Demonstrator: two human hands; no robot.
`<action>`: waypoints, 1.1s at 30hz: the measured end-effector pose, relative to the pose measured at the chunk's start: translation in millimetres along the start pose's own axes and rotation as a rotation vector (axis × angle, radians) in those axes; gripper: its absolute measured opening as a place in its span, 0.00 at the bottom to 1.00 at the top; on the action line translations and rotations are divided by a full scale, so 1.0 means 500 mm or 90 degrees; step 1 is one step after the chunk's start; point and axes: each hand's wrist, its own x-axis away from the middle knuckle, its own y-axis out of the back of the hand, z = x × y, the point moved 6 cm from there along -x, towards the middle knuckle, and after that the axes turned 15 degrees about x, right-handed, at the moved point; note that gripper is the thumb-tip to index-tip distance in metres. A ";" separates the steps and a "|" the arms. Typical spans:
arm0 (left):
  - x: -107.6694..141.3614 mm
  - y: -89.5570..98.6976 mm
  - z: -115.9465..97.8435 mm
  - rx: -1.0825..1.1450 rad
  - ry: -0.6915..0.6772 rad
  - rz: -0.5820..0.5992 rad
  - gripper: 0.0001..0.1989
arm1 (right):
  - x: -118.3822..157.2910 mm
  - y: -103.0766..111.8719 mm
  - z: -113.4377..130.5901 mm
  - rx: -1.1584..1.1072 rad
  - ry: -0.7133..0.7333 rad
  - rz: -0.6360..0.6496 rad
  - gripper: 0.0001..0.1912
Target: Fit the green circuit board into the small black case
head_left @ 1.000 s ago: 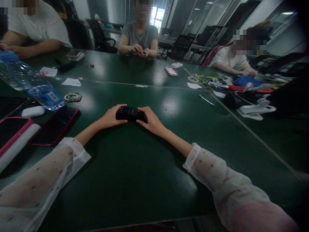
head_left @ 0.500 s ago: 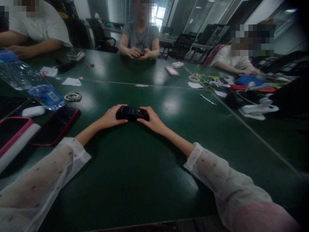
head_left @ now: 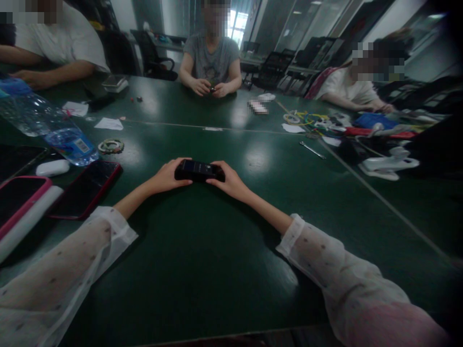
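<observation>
A small black device with a lit screen [head_left: 198,168] is held level between my two hands, just at the tabletop. My left hand [head_left: 169,176] grips its left end, thumb along the near edge and fingers on the far side. Around the right end, my right hand [head_left: 228,180] is closed the same way. Small pale text or icons show on the screen, too small to read. The device's underside is hidden, so I cannot tell whether it touches the green table [head_left: 202,250].
Left of my hands are a water bottle [head_left: 68,140], a red-edged phone [head_left: 87,190], a white case [head_left: 52,167] and a bracelet [head_left: 111,146]. To the right lie a wrench [head_left: 312,150], tangled cables [head_left: 307,117] and a white clip-like object [head_left: 392,165]. Several people sit around the table.
My hands and the device stay almost still; the whole view shifts slightly. Across the table, the person in grey has lowered their hands a little with a small dark object.
</observation>
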 end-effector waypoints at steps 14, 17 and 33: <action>-0.004 -0.002 0.026 0.032 0.006 -0.036 0.35 | 0.003 0.006 -0.020 -0.106 -0.040 -0.091 0.26; -0.003 -0.002 0.020 0.055 -0.017 -0.023 0.34 | 0.011 0.030 -0.023 -0.083 -0.078 -0.201 0.26; 0.001 0.001 0.000 0.050 -0.008 -0.003 0.29 | 0.031 0.031 -0.099 0.109 -0.299 -0.250 0.24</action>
